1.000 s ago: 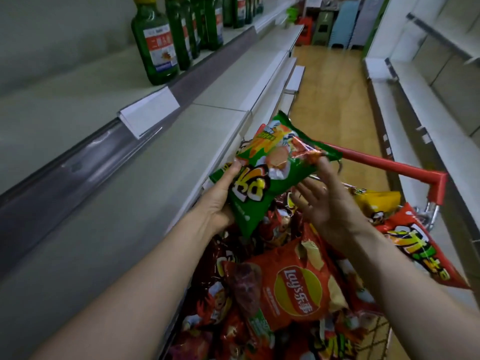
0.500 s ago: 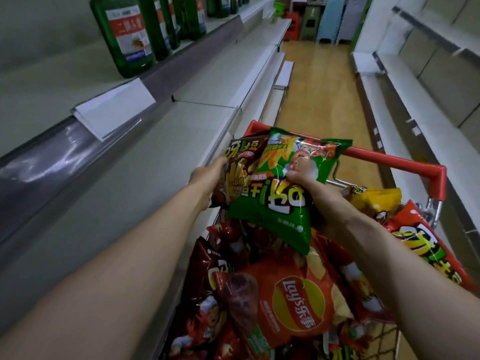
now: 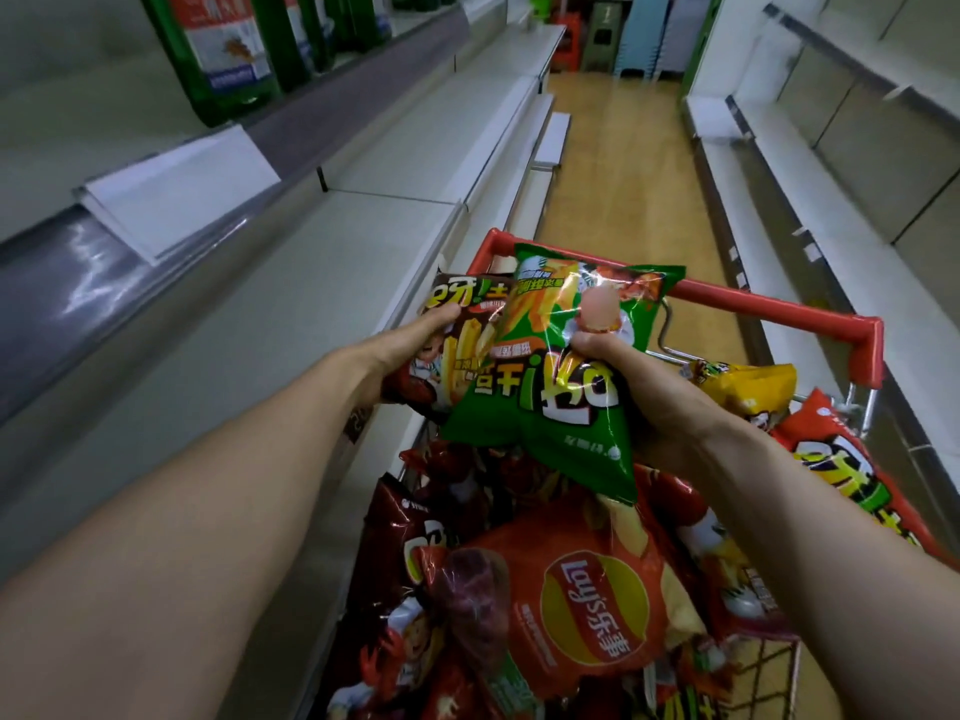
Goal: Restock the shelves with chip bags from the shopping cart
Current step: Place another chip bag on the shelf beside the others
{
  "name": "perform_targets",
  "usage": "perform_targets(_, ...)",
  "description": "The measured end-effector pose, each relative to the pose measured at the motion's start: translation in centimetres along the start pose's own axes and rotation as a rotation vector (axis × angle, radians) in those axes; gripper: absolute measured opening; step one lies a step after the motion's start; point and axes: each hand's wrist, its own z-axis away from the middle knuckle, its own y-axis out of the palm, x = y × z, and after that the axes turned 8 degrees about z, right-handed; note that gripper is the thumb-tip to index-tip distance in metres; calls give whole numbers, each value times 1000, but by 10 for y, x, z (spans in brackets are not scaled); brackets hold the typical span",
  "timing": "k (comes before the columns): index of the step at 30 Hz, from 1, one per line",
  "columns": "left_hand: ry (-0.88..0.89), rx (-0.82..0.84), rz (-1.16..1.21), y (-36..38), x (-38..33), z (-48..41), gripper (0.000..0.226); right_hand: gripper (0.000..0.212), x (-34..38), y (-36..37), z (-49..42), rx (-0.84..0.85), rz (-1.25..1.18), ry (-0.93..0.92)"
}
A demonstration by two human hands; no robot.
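My right hand [image 3: 649, 402] grips a green chip bag [image 3: 561, 376] with the thumb on its front, holding it above the red shopping cart [image 3: 779, 311]. My left hand [image 3: 415, 350] holds a dark brown chip bag [image 3: 457, 345] that lies partly under the green one. Both bags hover over the cart's left side, beside the grey shelf [image 3: 291, 283]. Below them the cart holds several chip bags, among them an orange Lay's bag [image 3: 587, 595], a yellow bag [image 3: 748, 387] and a red bag [image 3: 852, 480].
Green bottles [image 3: 228, 54] stand on the upper left shelf, behind a white price-tag holder [image 3: 182, 189]. Shelving on the right [image 3: 831, 163] lines the wooden aisle floor [image 3: 618, 163]. Stools and bins [image 3: 602, 33] stand at the far end of the aisle.
The green bag passed from my left hand to my right. My left hand now holds a brown bag as well. Both bags have risen slightly and the view has dipped.
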Motion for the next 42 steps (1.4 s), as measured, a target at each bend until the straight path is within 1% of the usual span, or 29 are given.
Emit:
perform_targets(2,8,33,-3,-1,-2,11,102,56,5,1,10,47,10,-13)
perform_targets(3,24,35,3,-2,-5,18,94,56,8,1,15,66,20,-23)
perform_targets(5,58,78,32,-2,-9,34,71,54,14,1,26,90,38,-47)
perform_targets(6,73,111,47,-1,-11,43,66,52,17,1,32,95,46,-61)
perform_targets(8,98,143,64,2,-14,61,71,51,22,1,46,86,62,-90)
perform_targets(9,113,143,79,6,-15,70,68,53,24,2,54,70,69,-102)
perform_targets(11,153,127,138,18,-15,90,53,57,29,2,73,28,69,-127)
perform_targets(13,187,134,189,29,-14,110,45,49,34,3,93,-16,62,-157)
perform_targets(15,232,143,206,40,-12,131,44,37,38,0,116,-83,52,-185)
perform_targets(17,286,93,245,50,-12,151,38,30,42,-6,140,-157,43,-230)
perform_targets(19,365,8,277,64,-14,176,31,36,45,-16,164,-238,78,-288)
perform_targets(20,409,-16,278,73,-15,189,34,46,46,-21,176,-288,107,-315)
perform_targets(22,509,-29,245,94,-16,216,38,76,48,-29,202,-385,164,-341)
perform_targets(23,562,-36,214,107,-17,231,35,91,49,-32,216,-417,192,-352)
perform_targets(24,612,-46,180,120,-18,246,31,101,50,-38,228,-436,220,-367)
perform_targets(26,711,-52,101,144,-22,270,28,109,54,-46,252,-472,244,-397)
perform_targets(27,748,-45,67,155,-24,281,31,108,56,-51,267,-500,241,-419)
perform_targets(30,817,-28,49,190,-33,316,66,101,65,-64,314,-581,270,-493)
perform_targets(31,845,-16,53,202,-36,327,68,101,68,-69,329,-620,296,-519)
perform_targets(33,887,15,23,228,-43,348,65,92,70,-81,361,-710,361,-541)
perform_targets(35,924,55,-16,257,-51,364,74,85,70,-97,393,-830,423,-537)
perform_targets(37,946,105,-67,286,-59,376,85,88,69,-114,421,-924,438,-536)
perform_targets(39,967,173,-100,316,-66,393,85,84,67,-128,453,-1029,444,-535)
perform_targets(42,1009,311,-140,359,-71,420,78,70,62,-144,504,-1187,433,-496)
